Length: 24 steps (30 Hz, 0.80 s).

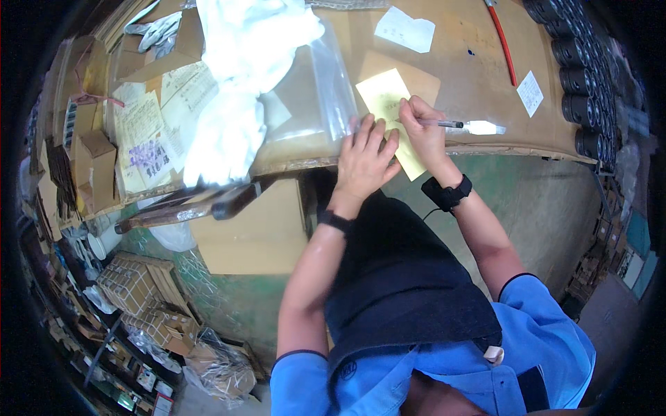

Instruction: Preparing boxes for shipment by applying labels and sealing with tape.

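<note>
A narrow yellow paper slip (388, 89) lies on the cardboard-covered table, its lower end reaching past the front edge. My right hand (424, 132) is closed on a pen (444, 123), its tip at the slip, where some faint handwriting shows. Flat beside it, my left hand (368, 156) rests with fingers spread at the slip's left edge and on the clear plastic bag (329, 80). Under the slip sits a piece of brown paper (420, 80). Both wrists wear black bands.
White gloves (243, 62) are heaped left of the bag. Written sheets (142, 135) and an open carton (94, 163) lie farther left. At the right are stacked black cylindrical parts (579, 80), a red rod (503, 41) and a white note (530, 93). Wrapped cartons (132, 284) stand below left.
</note>
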Available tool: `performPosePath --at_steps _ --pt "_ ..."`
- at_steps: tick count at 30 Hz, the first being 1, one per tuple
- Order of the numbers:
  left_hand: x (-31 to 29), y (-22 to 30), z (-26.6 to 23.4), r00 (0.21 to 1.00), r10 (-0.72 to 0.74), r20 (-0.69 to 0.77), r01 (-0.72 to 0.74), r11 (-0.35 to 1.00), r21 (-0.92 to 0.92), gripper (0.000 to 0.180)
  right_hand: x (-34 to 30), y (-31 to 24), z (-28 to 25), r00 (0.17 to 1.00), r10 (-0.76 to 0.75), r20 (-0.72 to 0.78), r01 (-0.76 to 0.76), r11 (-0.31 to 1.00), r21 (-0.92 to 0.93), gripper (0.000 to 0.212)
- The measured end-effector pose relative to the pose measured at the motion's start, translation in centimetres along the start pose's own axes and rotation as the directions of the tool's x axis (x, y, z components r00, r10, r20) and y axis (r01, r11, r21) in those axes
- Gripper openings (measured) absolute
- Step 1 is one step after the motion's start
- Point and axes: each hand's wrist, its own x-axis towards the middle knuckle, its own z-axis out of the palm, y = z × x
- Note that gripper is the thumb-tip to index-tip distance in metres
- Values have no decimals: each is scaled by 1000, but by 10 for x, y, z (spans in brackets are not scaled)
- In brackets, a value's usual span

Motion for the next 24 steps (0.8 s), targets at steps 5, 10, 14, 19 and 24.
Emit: performPosePath --at_steps 5,10,14,19,24 --pt "-1 -2 -4 999 4 43 -5 1000 28 56 2 5 1 996 75 51 -81 989 125 30" --pt "0 -2 -1 997 24 76 -29 997 67 58 12 20 -10 988 143 64 -157 929 335 17" --pt "2 -1 5 998 39 42 -41 998 46 56 10 27 -13 991 82 110 -110 954 277 22" --pt "-4 -3 -5 997 65 -33 -62 994 92 50 4 15 -4 969 243 48 -244 904 350 29" --pt "-3 -2 -2 993 74 -92 -67 995 79 45 6 5 -2 981 194 1 -183 927 328 31"
